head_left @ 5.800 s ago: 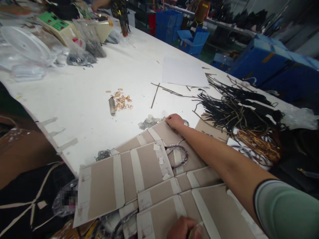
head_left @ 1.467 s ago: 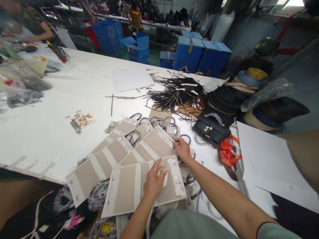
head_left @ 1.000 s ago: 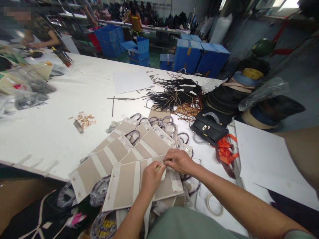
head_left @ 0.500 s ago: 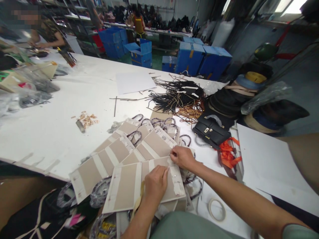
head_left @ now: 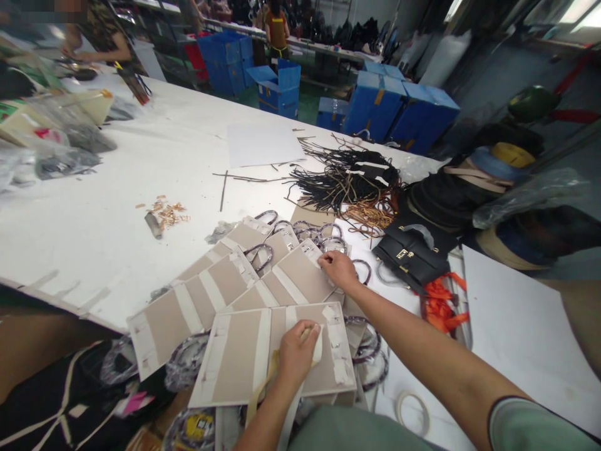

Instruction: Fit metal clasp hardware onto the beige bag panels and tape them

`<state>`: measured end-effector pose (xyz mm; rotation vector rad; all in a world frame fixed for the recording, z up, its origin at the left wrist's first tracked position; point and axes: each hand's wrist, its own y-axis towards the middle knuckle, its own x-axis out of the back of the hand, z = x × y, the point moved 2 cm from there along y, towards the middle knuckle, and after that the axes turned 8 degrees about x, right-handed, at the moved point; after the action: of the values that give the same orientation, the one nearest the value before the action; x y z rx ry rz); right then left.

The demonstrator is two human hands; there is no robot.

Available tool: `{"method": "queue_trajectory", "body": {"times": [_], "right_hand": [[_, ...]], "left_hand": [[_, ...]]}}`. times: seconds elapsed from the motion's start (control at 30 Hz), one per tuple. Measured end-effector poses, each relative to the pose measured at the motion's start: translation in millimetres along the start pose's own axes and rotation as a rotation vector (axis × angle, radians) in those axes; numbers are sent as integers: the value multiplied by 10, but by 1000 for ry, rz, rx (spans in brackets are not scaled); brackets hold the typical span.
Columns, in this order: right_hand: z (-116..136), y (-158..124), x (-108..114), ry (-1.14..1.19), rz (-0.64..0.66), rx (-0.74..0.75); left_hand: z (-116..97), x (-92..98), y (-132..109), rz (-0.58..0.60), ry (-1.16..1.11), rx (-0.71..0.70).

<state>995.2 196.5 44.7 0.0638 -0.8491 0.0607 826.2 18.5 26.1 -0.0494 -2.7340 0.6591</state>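
Observation:
Several beige bag panels [head_left: 241, 351] with pale tape strips across them lie overlapping at the table's near edge; dark plastic-wrapped handles [head_left: 260, 255] stick out from them. Over the nearest panel, my left hand [head_left: 297, 352] is closed around a pale, yellowish band of tape [head_left: 261, 391], which runs down beside the wrist. Farther off, my right hand [head_left: 339, 269] has its fingertips pinched together at the right edge of a panel behind [head_left: 300, 275]. Anything inside that pinch is too small to make out. Whitish tape patches cover the nearest panel's right end.
Black cords [head_left: 347, 178], a black handbag [head_left: 408, 257], orange ribbon [head_left: 444, 304] and a tape roll [head_left: 413, 413] lie to the right. Small gold-coloured metal pieces [head_left: 169, 213] are scattered at left. Blue boxes [head_left: 375, 103] stand beyond the table; a person [head_left: 101, 37] sits at far left.
My right hand has moved from the nearest panel's far right corner to the edge of the panel behind. My left hand has lifted slightly, showing more tape. The view has tilted down.

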Motion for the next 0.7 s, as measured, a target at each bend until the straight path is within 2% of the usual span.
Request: {"method": "queue_trajectory", "body": {"times": [0.2, 0.47, 0.7], "right_hand": [[-69, 15, -9, 16, -14, -21], [-184, 75, 41, -29, 145, 125], [-301, 205, -1, 127, 133, 24]], "left_hand": [[-13, -7, 9, 0, 26, 14], [-93, 10, -76, 13, 39, 13], [-168, 14, -227, -28, 57, 34]]}}
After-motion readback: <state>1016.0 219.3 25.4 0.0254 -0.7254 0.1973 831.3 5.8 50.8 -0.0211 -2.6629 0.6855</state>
